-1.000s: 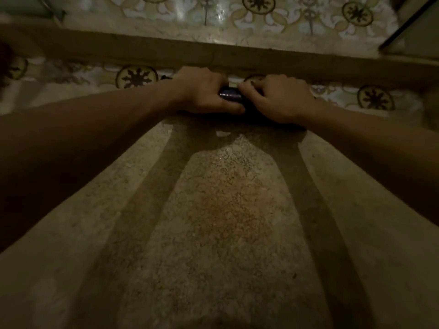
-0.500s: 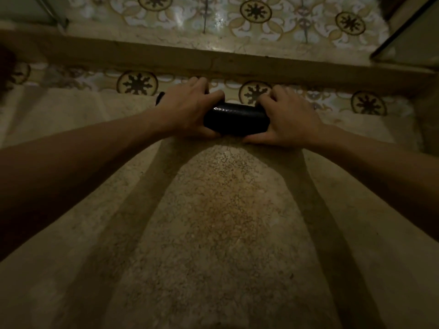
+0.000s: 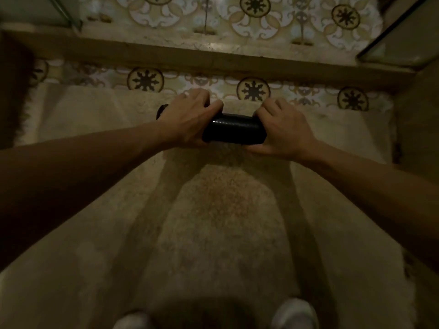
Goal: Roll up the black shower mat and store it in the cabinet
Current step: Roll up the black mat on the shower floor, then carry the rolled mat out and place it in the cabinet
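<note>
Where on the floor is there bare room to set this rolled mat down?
The beige rug is bare between your forearms, from the mat back to your shoes, and out to both sides. The tiled strip ahead is narrow, hemmed by the curb. It is crowded only where the left hand and right hand grip the roll.

Dim light, beige shaggy rug (image 3: pixel 221 233), patterned floor tiles (image 3: pixel 254 10), stone step (image 3: pixel 213 60)

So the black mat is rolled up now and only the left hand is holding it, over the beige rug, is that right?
Not quite. The head view shows both hands on it: the left hand grips one end of the rolled black mat and the right hand grips the other. The rest stands: the mat is rolled up and held over the beige rug.
</note>
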`<state>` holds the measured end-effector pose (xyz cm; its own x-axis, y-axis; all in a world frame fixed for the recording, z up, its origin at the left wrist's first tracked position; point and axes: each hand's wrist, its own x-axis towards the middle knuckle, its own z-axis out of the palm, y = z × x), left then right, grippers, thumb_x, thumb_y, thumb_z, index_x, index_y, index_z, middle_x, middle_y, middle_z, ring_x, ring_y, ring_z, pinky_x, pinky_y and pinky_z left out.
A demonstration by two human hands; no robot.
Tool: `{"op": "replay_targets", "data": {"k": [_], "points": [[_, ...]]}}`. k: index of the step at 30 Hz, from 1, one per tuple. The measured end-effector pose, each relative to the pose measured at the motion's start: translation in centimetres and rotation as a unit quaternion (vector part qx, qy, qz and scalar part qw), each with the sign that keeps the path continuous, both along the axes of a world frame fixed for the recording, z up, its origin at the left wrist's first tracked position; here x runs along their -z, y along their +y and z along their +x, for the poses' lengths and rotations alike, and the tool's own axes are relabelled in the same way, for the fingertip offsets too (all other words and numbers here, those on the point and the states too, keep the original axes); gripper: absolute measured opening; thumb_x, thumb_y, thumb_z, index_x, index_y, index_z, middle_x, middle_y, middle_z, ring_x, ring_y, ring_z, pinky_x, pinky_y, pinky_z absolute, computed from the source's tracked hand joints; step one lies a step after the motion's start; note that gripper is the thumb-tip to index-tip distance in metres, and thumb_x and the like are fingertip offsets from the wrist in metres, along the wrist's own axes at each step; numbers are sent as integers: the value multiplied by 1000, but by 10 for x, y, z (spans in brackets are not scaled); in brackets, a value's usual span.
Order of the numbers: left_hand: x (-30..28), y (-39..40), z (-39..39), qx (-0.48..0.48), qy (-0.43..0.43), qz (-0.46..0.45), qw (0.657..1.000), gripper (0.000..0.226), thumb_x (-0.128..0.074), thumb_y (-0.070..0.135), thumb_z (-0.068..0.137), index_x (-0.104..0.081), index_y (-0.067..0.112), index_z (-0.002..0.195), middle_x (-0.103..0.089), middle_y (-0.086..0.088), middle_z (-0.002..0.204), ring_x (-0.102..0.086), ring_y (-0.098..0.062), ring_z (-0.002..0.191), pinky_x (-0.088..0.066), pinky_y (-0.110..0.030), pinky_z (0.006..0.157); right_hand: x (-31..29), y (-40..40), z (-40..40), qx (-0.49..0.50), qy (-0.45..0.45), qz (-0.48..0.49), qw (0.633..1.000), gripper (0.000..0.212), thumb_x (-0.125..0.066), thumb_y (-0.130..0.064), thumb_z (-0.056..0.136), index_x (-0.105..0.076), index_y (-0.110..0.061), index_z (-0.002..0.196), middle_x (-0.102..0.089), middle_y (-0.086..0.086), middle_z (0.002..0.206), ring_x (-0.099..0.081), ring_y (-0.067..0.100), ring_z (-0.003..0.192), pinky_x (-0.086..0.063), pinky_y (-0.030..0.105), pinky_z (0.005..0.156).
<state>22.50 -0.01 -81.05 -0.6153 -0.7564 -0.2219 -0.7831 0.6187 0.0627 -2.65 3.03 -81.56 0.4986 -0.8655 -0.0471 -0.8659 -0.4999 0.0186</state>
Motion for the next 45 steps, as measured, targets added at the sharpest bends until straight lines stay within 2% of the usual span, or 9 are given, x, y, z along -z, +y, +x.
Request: {"op": "replay_targets", "data": {"k": [4, 12, 17, 22, 29, 34, 39, 42, 45], "points": [[-90, 46, 0, 16, -20, 33, 999, 80, -81, 48, 66, -35, 20, 125, -45, -14, 116, -46, -32, 101, -45, -47, 84, -81, 54, -2, 16, -27, 45, 998, 73, -60, -77, 79, -56, -8, 104, -54, 12, 103, -48, 29, 89, -48, 42, 68], [-347, 111, 10, -6, 1, 92, 996, 79, -81, 44, 64, -42, 13, 125, -46, -14, 110, -48, -32, 94, -49, -45, 73, -342, 112, 6, 12, -48, 100, 994, 76, -55, -79, 77, -58, -8, 104, -54, 10, 104, -48, 28, 91, -49, 45, 71], [-525, 133, 14, -7, -7, 108, 994, 75, -81, 46, 61, -42, 18, 119, -46, -11, 110, -49, -30, 93, -47, -42, 74, -512, 143, 12, 34, -82, 114, 990, 76, -57, -79, 77, -59, -8, 103, -55, 10, 100, -46, 27, 88, -48, 44, 71], [-641, 155, 14, -7, 0, 101, 995, 71, -80, 46, 61, -44, 19, 116, -48, -9, 109, -50, -30, 94, -46, -43, 76, -630, 165, 13, 43, -88, 101, 990, 75, -61, -80, 76, -58, -9, 102, -55, 9, 100, -47, 26, 88, -48, 44, 70], [-699, 168, 11, 17, 7, 64, 998, 75, -80, 46, 59, -43, 20, 118, -49, -9, 115, -50, -28, 101, -45, -41, 82, -688, 186, 9, 56, -99, 86, 990, 75, -60, -81, 74, -58, -11, 102, -55, 7, 101, -47, 26, 91, -48, 43, 72], [-715, 174, 3, 4, 13, 61, 998, 75, -80, 49, 57, -44, 21, 116, -49, -7, 112, -50, -26, 100, -44, -40, 78, -707, 182, -1, 39, -94, 86, 991, 74, -61, -81, 73, -57, -12, 101, -55, 6, 101, -49, 26, 92, -50, 44, 73], [-733, 172, -11, -4, 21, 60, 998, 73, -81, 47, 56, -47, 21, 115, -50, -5, 110, -50, -25, 97, -44, -38, 76, -726, 173, -18, 20, -88, 72, 993, 76, -60, -83, 72, -57, -12, 99, -56, 5, 98, -46, 22, 85, -47, 38, 66], [-749, 159, -22, 2, 17, 56, 998, 72, -80, 47, 56, -46, 21, 114, -50, -4, 109, -49, -24, 97, -38, -33, 70, -741, 160, -29, 15, -88, 62, 994, 75, -64, -82, 71, -57, -13, 98, -55, 4, 97, -46, 21, 84, -46, 37, 65], [-765, 138, -34, 3, 8, 44, 999, 73, -80, 49, 57, -45, 22, 115, -50, -3, 111, -48, -23, 99, -40, -34, 74, -756, 138, -42, 10, -92, 45, 995, 75, -65, -82, 70, -57, -13, 97, -55, 4, 97, -47, 21, 85, -47, 36, 65]]}}
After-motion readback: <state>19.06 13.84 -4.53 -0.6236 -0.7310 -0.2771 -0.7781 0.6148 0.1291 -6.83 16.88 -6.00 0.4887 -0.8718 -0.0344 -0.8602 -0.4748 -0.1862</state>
